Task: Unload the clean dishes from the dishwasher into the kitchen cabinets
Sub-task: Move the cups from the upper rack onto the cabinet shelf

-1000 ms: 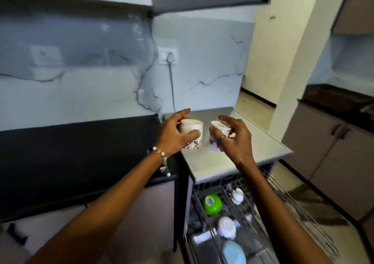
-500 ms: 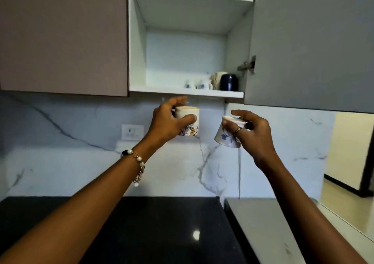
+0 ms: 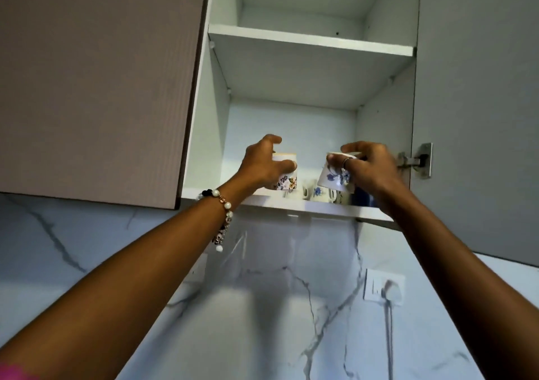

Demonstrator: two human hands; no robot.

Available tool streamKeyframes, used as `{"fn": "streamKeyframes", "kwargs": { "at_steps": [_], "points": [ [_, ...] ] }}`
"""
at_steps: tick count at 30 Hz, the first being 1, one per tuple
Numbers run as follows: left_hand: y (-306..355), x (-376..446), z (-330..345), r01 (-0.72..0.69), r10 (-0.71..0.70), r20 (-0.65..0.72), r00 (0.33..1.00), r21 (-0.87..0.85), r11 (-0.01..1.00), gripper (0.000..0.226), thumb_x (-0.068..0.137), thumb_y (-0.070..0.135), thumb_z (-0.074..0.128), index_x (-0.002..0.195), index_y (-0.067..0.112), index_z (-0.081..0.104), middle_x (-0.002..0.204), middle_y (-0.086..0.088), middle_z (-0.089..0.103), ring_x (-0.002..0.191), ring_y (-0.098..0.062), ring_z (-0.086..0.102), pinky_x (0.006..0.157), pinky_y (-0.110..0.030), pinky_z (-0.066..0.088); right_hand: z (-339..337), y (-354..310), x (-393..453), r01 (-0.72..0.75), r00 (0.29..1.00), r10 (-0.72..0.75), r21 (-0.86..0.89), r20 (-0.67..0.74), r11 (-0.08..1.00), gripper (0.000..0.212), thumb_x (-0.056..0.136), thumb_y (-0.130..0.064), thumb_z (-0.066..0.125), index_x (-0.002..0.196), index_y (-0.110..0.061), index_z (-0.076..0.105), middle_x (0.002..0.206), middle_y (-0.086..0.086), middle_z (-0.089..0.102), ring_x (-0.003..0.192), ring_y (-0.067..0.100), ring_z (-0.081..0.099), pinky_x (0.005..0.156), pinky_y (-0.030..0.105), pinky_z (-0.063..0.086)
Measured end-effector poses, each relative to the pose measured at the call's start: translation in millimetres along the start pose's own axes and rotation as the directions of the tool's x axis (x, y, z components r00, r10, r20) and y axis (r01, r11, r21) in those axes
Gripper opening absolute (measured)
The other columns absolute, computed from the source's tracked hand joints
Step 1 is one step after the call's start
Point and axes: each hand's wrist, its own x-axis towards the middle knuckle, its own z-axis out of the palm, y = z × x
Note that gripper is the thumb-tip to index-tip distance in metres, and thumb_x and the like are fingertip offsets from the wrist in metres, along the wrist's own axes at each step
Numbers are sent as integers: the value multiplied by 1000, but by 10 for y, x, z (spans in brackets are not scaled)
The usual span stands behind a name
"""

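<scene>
Above the cabinet shelf (image 3: 291,204), fingers (image 3: 287,165) wrap a floral cup (image 3: 287,181).

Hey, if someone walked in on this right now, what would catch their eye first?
Two raised hands, each gripping a small floral cup at the open cabinet's bottom shelf: the left hand holds the multicoloured-flower cup, the right hand tilts the blue-flower cup. Behind them, a few cups already sit on that shelf, and a beaded bracelet dangles from the left wrist.
</scene>
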Motion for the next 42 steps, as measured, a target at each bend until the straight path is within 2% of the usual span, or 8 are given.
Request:
{"fn": "streamKeyframes", "kwargs": {
  "at_steps": [4,9,15,20,25,28,33,42],
  "points": [
    [-186,482,280,82,-95,90,991,141,987,75,77,20,77,140,13,37,136,-16,48,113,-32,57,90,-39,54,198,161,451,-25,995,37,-117,97,993,53,79,-36,74,123,-11,57,112,15,66,91,27,67,82,40,56],
    [-354,869,580,182,-228,198,953,224,957,72,78,15,75,138,7,35,139,-16,42,114,-31,52,78,-35,47,339,303,742,-28,982,74,-251,176,968,36,84,-21,68,112,2,63,99,20,69,87,32,69,82,41,57],
    [-418,1206,853,246,-338,290,895,312,918,69,81,13,73,136,2,33,139,-21,41,119,-38,50,85,-44,48,481,545,948,-12,970,111,-408,219,913,45,85,-25,65,123,-6,52,127,15,52,100,28,57,85,37,53],
    [-454,1331,1027,179,-317,320,893,393,902,26,83,18,71,83,7,48,104,-28,54,82,-31,55,87,-41,52,576,668,1019,31,968,94,-484,231,875,36,92,-22,56,122,-2,50,127,16,53,111,30,54,86,33,47],
    [-496,1330,1090,134,-276,297,914,422,897,64,82,22,72,131,-4,39,128,-22,53,106,-37,61,92,-39,53,654,766,1060,14,963,123,-501,239,865,31,92,-21,54,118,-3,53,123,15,55,109,29,53,77,27,43],
    [-527,1328,1076,149,-304,316,899,433,889,51,80,17,75,118,0,45,120,-21,60,101,-36,66,92,-39,54,675,803,1100,8,965,124,-496,233,868,13,88,-15,54,96,-4,58,109,16,63,87,27,59,61,22,46],
    [-554,1317,1065,173,-297,255,920,417,892,47,73,18,81,106,0,53,105,-19,69,88,-33,71,88,-38,56,659,831,1081,24,973,96,-505,211,863,20,88,-10,54,104,-1,61,119,16,60,94,36,64,84,41,55],
    [-561,1266,1031,110,-216,163,963,495,862,30,72,15,81,83,5,55,92,-12,69,88,-27,69,75,-28,54,595,786,962,85,986,10,-562,164,823,38,80,-16,75,112,2,65,111,21,64,106,33,58,83,35,51]
  ]
}}
